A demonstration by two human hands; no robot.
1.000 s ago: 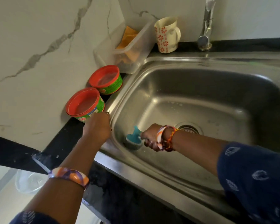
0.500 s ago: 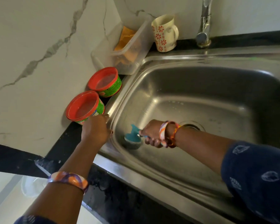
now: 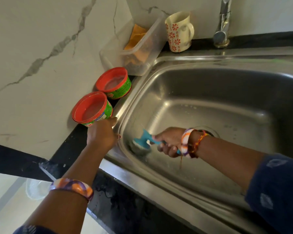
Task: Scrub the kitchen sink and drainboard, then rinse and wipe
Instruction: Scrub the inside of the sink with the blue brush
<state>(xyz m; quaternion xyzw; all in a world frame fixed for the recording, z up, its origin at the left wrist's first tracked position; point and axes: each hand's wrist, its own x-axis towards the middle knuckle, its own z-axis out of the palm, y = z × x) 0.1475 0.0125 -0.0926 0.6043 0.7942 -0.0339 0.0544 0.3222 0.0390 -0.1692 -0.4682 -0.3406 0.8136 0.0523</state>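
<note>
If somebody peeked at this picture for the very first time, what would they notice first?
Probably the right hand gripping a blue scrubber pressed into the near-left corner of the shiny steel sink. Next, the two red-and-green tubs on the dark counter left of the sink, with the left hand resting on the sink's rim beside the nearer one. A flowered mug stands at the back near the tap.

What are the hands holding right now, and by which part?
The right hand grips the blue-handled scrubbing brush by its handle. The left hand holds nothing; it rests on the steel sink's rim.
</note>
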